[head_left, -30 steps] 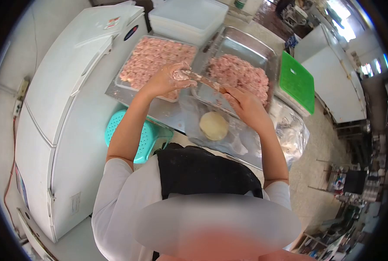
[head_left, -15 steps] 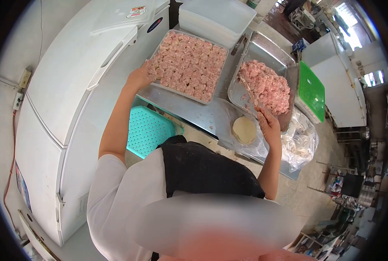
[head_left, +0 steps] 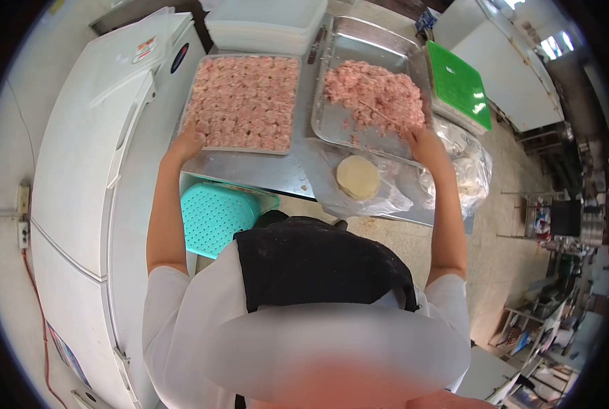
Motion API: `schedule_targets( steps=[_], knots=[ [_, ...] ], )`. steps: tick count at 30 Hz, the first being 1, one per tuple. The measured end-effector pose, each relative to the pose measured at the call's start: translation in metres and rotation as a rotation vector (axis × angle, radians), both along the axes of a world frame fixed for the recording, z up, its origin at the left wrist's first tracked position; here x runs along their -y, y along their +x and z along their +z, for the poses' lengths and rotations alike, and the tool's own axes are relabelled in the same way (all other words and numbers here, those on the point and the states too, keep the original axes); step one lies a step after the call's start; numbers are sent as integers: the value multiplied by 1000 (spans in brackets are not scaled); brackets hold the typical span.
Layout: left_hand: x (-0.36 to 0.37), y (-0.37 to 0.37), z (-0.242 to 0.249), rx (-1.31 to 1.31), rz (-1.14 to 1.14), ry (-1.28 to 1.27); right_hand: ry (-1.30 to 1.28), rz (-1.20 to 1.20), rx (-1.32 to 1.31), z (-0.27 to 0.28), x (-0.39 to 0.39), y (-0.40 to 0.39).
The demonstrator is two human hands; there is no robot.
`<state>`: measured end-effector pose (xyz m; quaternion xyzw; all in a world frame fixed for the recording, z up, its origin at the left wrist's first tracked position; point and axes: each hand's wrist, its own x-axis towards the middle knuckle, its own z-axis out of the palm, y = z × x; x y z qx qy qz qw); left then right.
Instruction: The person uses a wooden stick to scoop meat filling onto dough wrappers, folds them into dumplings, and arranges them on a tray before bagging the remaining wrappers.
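Note:
My left hand is at the near left corner of a tray packed with rows of meat-filled dumplings. Its fingers are curled, and whatever they hold is hidden. My right hand is closed around a thin, stick-like spatula, whose far end lies in the pink minced meat. The meat sits in a deep metal pan, mostly toward its right side. Nearer to me, a stack of round, pale yellow dough wrappers rests on a clear plastic sheet.
White stacked trays stand behind the dumplings. To the right are a green-lidded container and a plastic bag. A turquoise perforated stool is below the metal table; a white freezer stands at left.
My view has turned, so the table sits farther left and higher. My right hand has moved the spatula into the minced meat at the pan's near side. My left hand stays by the dumpling tray.

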<state>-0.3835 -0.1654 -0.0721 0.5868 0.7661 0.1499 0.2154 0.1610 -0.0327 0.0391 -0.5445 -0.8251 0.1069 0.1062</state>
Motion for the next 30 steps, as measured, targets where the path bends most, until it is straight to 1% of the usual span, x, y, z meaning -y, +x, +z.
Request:
schedule_targets(
  steps=[1, 2, 3, 4, 5, 6, 8, 9, 11, 12, 13, 14, 16, 17, 18, 19, 21, 22, 23, 24, 25, 26, 28, 30],
  knots=[
    [-1, -14, -26, -107, -1, 1, 53, 80, 82, -2, -18, 9],
    [-4, -21, -39, -214, 0, 5, 106, 162, 164, -5, -34, 16],
    [-6, -20, -37, -221, -10, 8, 108, 151, 159, -16, -51, 21],
    [-4, -15, -35, -199, -8, 69, 163, 174, 208, -36, -66, 24],
    [0, -6, -33, -177, -3, 127, 215, 199, 257, -55, -73, 28],
    [2, 4, -26, -183, -9, 123, 211, 193, 252, -72, -70, 31],
    [2, 23, 6, -289, 162, -133, 39, 334, 257, -97, -52, 32],
    [0, 34, 18, -298, 157, -134, 37, 329, 248, -90, -39, 35],
    [-3, 63, 40, -539, 320, -411, -67, 401, 205, -53, -20, 40],
    [-3, 89, 60, -545, 325, -414, -71, 383, 227, -46, -20, 43],
    [-3, 123, 85, -528, 331, -346, -69, 389, 220, -38, -29, 44],
    [-2, 146, 97, -510, 339, -282, -22, 397, 218, -31, -41, 45],
    [3, 172, 73, -358, 10, 378, 23, 419, 211, -33, -69, 40],
    [1, 192, 63, -194, -29, 453, 87, 370, 184, -41, -82, 35],
    [-6, 231, 62, -30, -68, 527, 148, 319, 157, -50, -89, 31],
    [-7, 267, 72, 57, -121, 433, 143, 329, 152, -62, -86, 28],
    [-6, 323, 91, 270, -206, 197, 201, 505, 38, -82, -70, 25],
    [-7, 342, 94, 395, -236, 62, 201, 516, 32, -76, -61, 29],
    [-6, 355, 90, 390, -224, 63, 148, 560, 79, -69, -50, 35],
    [-4, 366, 79, 332, -317, 160, 96, 603, 128, -60, -45, 40],
    [-3, 375, 71, 271, -411, 256, 100, 612, 124, -51, -45, 43],
    [-3, 384, 64, 121, -422, 303, 97, 656, 134, -43, -48, 45],
    [-4, 385, 56, 142, -398, 308, 86, 712, 140, -42, -58, 43],
    [-1, 380, 49, 159, -372, 312, 204, 529, 21, -50, -88, 25]
  ],
)
